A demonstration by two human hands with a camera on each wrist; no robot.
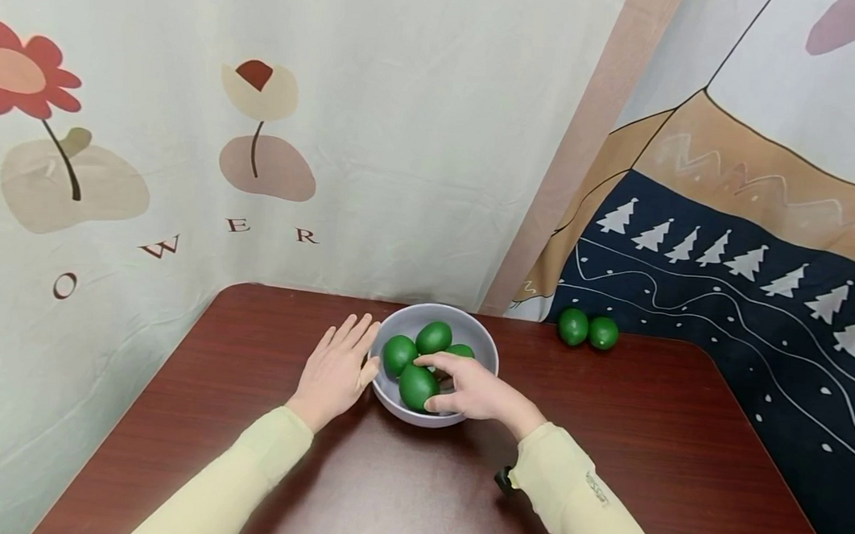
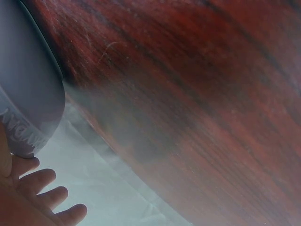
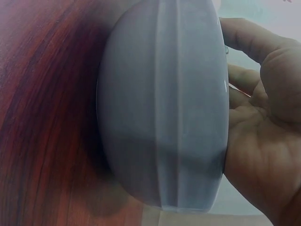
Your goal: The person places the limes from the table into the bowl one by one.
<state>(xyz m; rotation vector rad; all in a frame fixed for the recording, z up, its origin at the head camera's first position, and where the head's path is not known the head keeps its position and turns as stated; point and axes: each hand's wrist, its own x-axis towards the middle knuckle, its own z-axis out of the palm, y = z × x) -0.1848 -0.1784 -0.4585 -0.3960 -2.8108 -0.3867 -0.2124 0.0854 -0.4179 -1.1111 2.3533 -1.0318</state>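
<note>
A grey bowl (image 1: 484,347) holding several green fruits stands near the table's back edge. My right hand (image 1: 475,389) reaches over its right rim, thumb and fingers curled round the front green fruit (image 1: 418,388). In the right wrist view the bowl's outer wall (image 3: 164,94) hides that fruit from sight, with the right hand (image 3: 263,113) beyond the rim. At the bowl's left side my left hand (image 1: 336,371) has its fingers extended, the thumb at the rim. The left wrist view has the left hand (image 2: 35,193) against the bowl (image 2: 33,70).
Two more green fruits (image 1: 573,327) sit side by side at the table's back edge, right of the bowl. The reddish-brown table (image 1: 644,423) extends on both sides. Behind it hangs a printed curtain (image 1: 405,137), and a dark cloth with white trees covers the right.
</note>
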